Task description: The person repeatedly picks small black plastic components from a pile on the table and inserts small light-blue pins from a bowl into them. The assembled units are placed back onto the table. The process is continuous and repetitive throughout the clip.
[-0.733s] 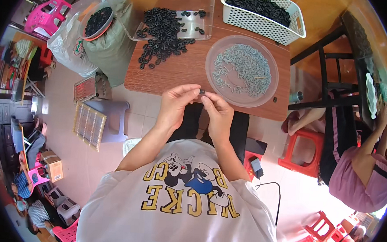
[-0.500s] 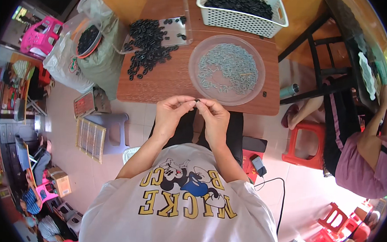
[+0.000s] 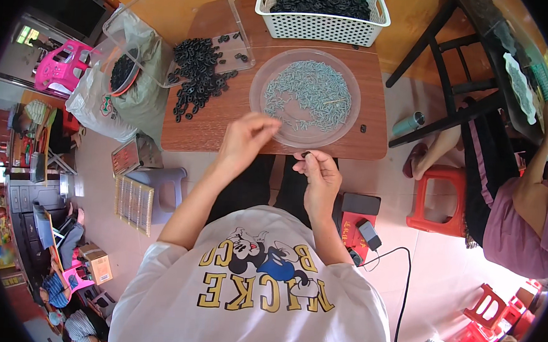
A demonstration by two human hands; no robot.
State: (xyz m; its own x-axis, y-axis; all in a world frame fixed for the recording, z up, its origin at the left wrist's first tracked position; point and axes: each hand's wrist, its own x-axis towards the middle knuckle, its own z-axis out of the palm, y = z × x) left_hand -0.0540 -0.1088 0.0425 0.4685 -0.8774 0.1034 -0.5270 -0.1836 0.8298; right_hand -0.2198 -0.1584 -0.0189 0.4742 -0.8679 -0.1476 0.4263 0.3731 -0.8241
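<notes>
My right hand (image 3: 320, 177) is at the table's front edge, pinching a small black oval plastic piece (image 3: 305, 153) between thumb and finger. My left hand (image 3: 244, 143) is over the near left rim of a clear round dish (image 3: 259, 101), its fingertips pressed together and slightly blurred; what they hold, if anything, is too small to make out. Inside the dish lie many small pale blue-grey screw-like pieces (image 3: 314, 79), with a thin stick among them. A heap of black oval pieces with holes (image 3: 201, 72) spreads over the brown table (image 3: 227, 121) to the left.
Behind the dish stands a white perforated basket (image 3: 323, 31) full of black pieces. One loose black piece (image 3: 363, 129) lies right of the dish. A clear plastic box (image 3: 235, 40) lies at the back left, beside sacks (image 3: 146, 100). Someone in a pink top (image 3: 515, 229) sits to the right.
My hands, together before, have come apart. The left has moved forward to the dish's near rim; the right has shifted right and slightly nearer me, keeping the black piece. The view has shifted slightly.
</notes>
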